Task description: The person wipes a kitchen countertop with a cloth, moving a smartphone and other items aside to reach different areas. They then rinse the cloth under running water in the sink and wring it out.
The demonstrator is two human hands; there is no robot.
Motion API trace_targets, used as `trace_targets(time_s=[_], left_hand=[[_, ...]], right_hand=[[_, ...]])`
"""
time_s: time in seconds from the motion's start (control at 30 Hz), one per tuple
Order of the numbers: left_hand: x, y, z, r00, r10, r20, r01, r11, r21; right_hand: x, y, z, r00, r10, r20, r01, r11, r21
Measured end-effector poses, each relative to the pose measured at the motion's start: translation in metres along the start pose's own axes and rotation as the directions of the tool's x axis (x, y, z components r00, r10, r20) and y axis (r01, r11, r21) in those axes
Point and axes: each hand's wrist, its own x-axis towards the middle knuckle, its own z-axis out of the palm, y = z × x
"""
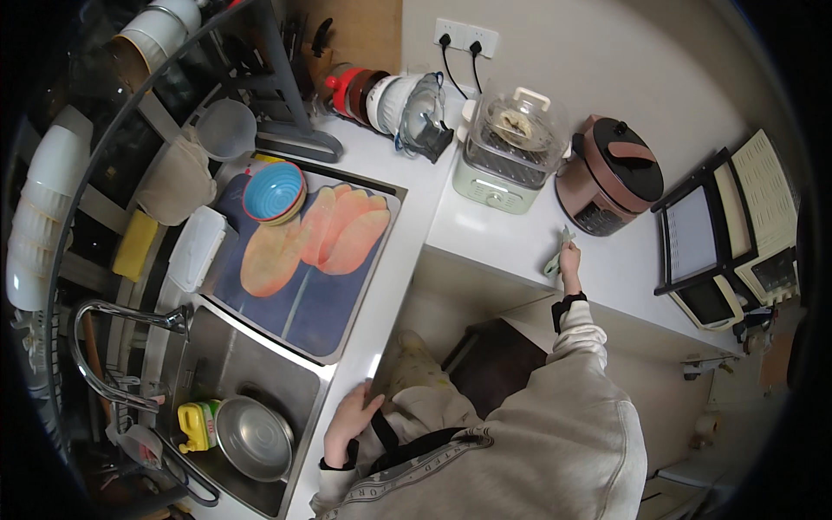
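Observation:
My right hand is closed on a pale green cloth, which lies against the white countertop in front of the pressure cooker. The brown-pink electric pressure cooker and a light green electric steamer with a clear lid stand just beyond that hand. Near the front edge of the sink counter, my left hand rests with its fingers somewhat apart and nothing seen in it. A steel bowl and a yellow bottle are in the sink beside it.
Stacked blue bowls stand on a flower-patterned board. Behind it are a white container and a yellow sponge. The faucet arches over the sink. A toaster oven stands at right, and lidded jars at the back.

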Motion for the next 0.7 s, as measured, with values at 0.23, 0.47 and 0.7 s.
trace_targets(time_s=[0.23,0.47,0.7], left_hand=[[-0.007,0.022,0.000,0.999,-0.004,0.047,0.000,0.996,0.088],[-0.020,0.021,0.003,0.999,-0.016,0.043,0.012,0.995,0.099],[-0.013,0.019,0.004,0.996,0.029,0.081,-0.038,0.993,0.111]], right_hand=[[-0.062,-0.045,-0.016,0.920,0.140,0.365,0.106,0.809,-0.578],[-0.033,-0.048,-0.054,0.632,-0.082,0.771,0.677,0.544,-0.496],[-0.056,-0.047,-0.018,0.565,-0.368,0.739,0.649,0.751,-0.122]])
